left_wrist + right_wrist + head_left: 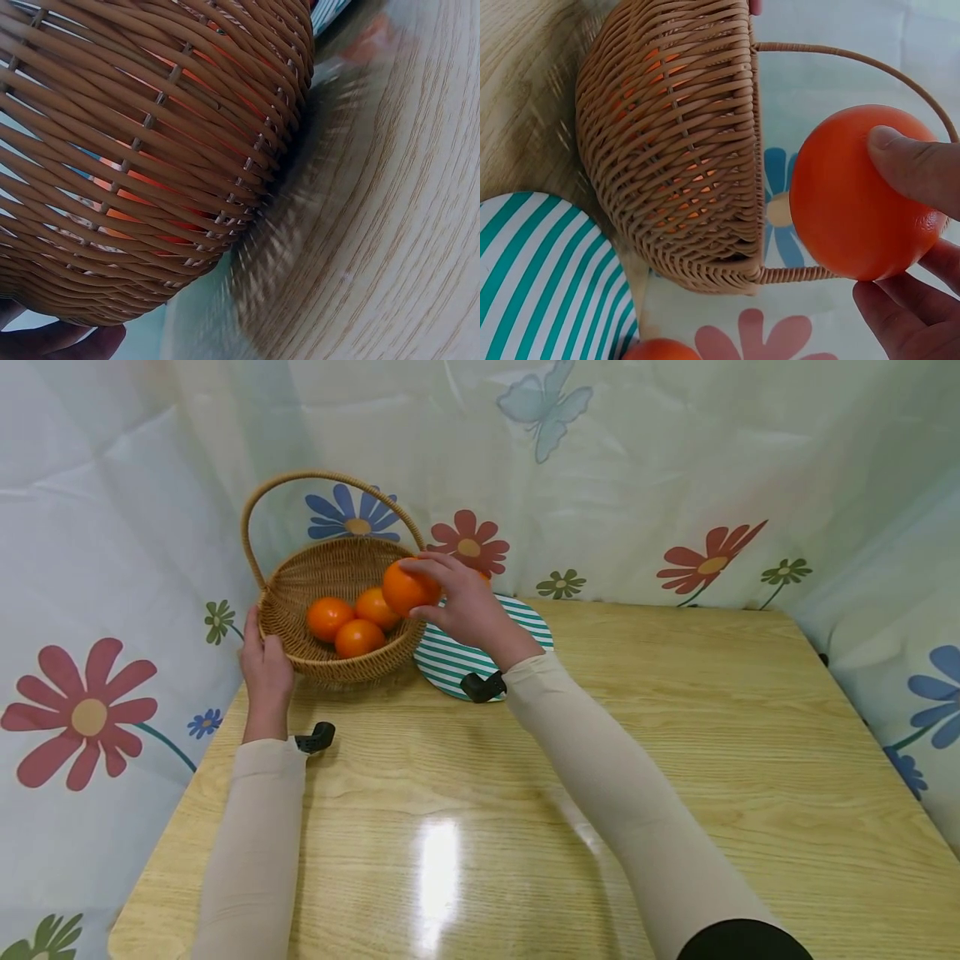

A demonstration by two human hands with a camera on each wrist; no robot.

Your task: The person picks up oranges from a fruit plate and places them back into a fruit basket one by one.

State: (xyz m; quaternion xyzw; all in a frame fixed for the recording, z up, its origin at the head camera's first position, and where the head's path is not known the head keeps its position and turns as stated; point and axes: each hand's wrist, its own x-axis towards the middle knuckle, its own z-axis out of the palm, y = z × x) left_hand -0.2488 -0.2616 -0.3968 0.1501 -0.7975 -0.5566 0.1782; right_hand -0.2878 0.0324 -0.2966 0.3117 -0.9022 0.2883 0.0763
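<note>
A wicker basket (pixel 352 670) with an arched handle stands at the back left of the table, with three oranges (pixel 359 637) visible inside it. My left hand (pixel 268 672) grips the basket's left rim; a few of its fingers (pixel 64 339) show under the weave in the left wrist view. Over the right side of the rim, my right hand (pixel 472 606) holds another orange (pixel 862 191) between thumb and fingers. A further orange (pixel 662 350) is partly seen by the green-and-white striped round mat (pixel 457 660), mostly hidden behind my right hand in the head view.
The wooden table (pixel 675 718) reflects a bright light near its front. A flower-printed curtain (pixel 615 485) hangs right behind the table and along both sides. The basket's handle (pixel 330 475) arches up in front of it.
</note>
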